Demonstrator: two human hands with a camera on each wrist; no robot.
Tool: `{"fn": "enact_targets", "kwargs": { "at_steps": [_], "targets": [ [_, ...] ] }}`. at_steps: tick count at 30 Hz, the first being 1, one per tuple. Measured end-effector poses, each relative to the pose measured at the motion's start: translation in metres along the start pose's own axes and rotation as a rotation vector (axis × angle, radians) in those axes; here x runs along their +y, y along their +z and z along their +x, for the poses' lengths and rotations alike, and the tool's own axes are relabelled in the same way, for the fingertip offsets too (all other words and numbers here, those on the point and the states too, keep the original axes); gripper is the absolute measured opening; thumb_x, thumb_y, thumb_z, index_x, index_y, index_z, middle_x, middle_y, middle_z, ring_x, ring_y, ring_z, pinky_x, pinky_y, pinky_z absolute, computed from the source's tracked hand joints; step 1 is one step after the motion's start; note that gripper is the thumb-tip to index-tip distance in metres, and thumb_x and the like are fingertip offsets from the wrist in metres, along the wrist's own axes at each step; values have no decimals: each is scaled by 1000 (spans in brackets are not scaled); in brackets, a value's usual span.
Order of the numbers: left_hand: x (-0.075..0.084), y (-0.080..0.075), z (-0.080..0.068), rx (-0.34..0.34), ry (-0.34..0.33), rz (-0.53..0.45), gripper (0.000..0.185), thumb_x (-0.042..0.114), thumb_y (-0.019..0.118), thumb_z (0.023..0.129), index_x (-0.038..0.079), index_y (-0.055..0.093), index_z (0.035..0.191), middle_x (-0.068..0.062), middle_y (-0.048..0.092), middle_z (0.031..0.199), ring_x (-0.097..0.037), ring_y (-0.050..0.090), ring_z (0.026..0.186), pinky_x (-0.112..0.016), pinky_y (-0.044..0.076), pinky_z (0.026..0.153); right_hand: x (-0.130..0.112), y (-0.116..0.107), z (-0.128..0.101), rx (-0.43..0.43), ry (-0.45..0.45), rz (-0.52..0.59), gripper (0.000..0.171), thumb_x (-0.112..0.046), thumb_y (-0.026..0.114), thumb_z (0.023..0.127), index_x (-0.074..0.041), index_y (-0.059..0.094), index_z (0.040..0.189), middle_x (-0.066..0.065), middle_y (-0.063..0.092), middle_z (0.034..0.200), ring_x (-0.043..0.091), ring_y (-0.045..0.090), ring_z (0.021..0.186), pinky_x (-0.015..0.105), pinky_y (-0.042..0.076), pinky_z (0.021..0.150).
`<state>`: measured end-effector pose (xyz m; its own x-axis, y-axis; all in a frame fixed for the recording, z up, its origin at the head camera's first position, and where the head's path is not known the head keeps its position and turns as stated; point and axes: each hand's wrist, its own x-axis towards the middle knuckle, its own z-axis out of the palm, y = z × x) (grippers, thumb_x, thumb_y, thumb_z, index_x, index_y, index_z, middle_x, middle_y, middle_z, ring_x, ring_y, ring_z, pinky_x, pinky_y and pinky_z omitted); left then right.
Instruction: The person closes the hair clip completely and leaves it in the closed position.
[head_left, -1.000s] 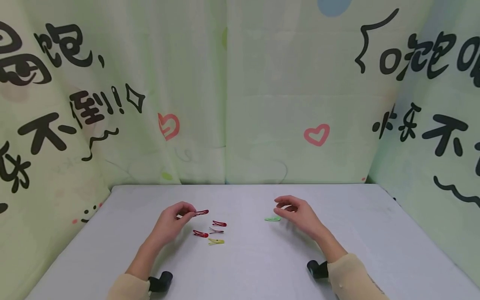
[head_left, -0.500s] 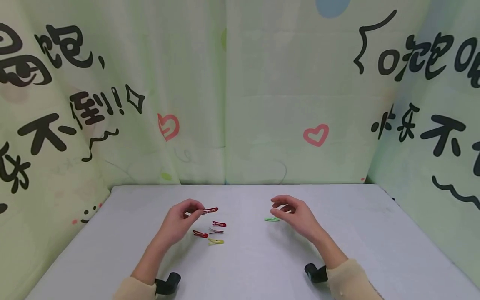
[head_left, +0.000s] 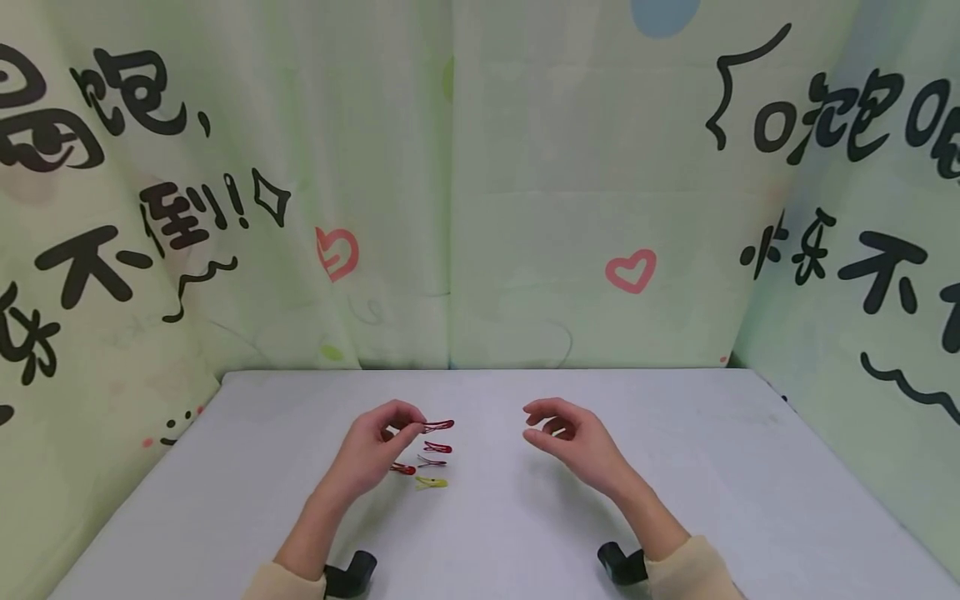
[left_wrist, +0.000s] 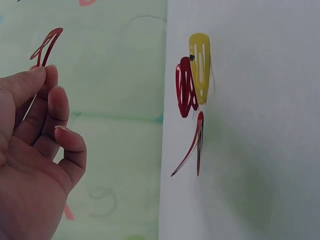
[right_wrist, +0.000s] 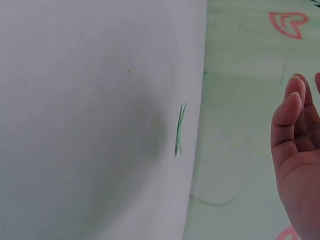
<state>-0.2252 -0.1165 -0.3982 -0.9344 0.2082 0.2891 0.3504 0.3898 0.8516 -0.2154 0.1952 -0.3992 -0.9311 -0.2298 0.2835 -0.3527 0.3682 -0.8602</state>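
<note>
My left hand [head_left: 379,450] pinches a red snap hair clip [head_left: 439,425] between thumb and index finger, raised off the table. In the left wrist view this clip [left_wrist: 59,32] points up from the fingertips, its frame sprung apart. Below it on the table lie a yellow hair clip [head_left: 433,482], a red one [head_left: 438,448], a thin reddish one [head_left: 432,462] and another red one [head_left: 406,470], partly behind the hand. My right hand [head_left: 581,446] hovers with loosely bent fingers, holding nothing. A green hair clip [right_wrist: 179,130] lies beneath it, hidden by the hand in the head view.
The white-covered table [head_left: 480,550] reaches back to a pale green curtain [head_left: 525,208] with printed hearts and black lettering, which also encloses both sides. Black wrist-worn devices sit on the left forearm [head_left: 352,573] and right forearm [head_left: 621,563].
My left hand has moved right with the pinched red hair clip, now over the other clips. My right hand has shifted slightly left, covering the green clip from the head view.
</note>
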Motion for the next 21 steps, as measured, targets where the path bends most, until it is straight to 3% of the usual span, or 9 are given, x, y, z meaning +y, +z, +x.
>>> {"fn": "enact_targets", "kwargs": {
  "at_steps": [4, 10, 16, 21],
  "targets": [
    [4, 3, -2, -14, -3, -31, 10, 5, 70, 95, 13, 70, 99, -2, 68, 94, -28, 60, 83, -31, 53, 67, -6, 4, -1, 1, -22, 18, 30, -17, 77, 91, -11, 70, 119, 9, 68, 107, 19, 62, 88, 26, 51, 80],
    [9, 6, -5, -20, 24, -10, 9, 7, 70, 95, 14, 70, 101, 1, 68, 93, -20, 59, 82, -27, 50, 68, -12, 9, -2, 3, -43, 39, 30, -16, 77, 91, -11, 70, 120, 11, 68, 107, 19, 62, 87, 27, 51, 79],
    [11, 8, -8, -75, -8, -93, 7, 8, 70, 96, 13, 70, 100, -9, 69, 97, -37, 61, 74, -42, 56, 61, -18, 14, -3, -7, -59, 58, 29, -16, 77, 91, -11, 70, 120, 13, 68, 107, 19, 62, 86, 27, 51, 78],
    [11, 12, -8, -87, 27, -93, 6, 9, 70, 96, 13, 70, 100, -13, 71, 95, -39, 63, 77, -31, 51, 62, -23, 19, -4, -11, -78, 64, 29, -15, 77, 91, -11, 70, 119, 4, 68, 104, 19, 62, 85, 27, 51, 78]
  ]
}}
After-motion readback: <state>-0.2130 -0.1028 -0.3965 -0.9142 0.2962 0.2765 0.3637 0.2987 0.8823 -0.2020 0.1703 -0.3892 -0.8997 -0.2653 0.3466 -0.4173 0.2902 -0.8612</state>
